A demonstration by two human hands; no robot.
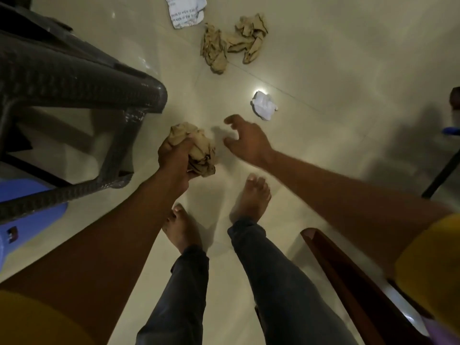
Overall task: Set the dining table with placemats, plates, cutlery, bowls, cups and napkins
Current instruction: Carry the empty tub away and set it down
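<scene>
Brown crumpled paper (196, 149), wadded into a rough ball with no clear long axis, sits in the left hand (174, 160), whose fingers (185, 143) curl tight around its near side, held above the glossy tiled floor (323, 58). The right hand (249, 139) hangs just beside the wad, not touching it, fingers spread and loosely hooked, holding nothing.

Farther off on the floor lie 2 more crumpled brown papers: 1 (214, 49) stretched lengthwise away from the person, 1 (250, 38) spread crosswise to its right, the pair touching. 1 small white crumpled tissue (263, 105) lies near the right hand, well apart from the brown pieces. 1 printed white sheet (185, 9) lies at the far edge, partly cut off.

2 bare feet stand below the hands. 1 dark woven plastic chair (74, 78) stands to the left, over a blue stool (32, 220). A brown wooden chair edge (336, 265) shows at lower right.
</scene>
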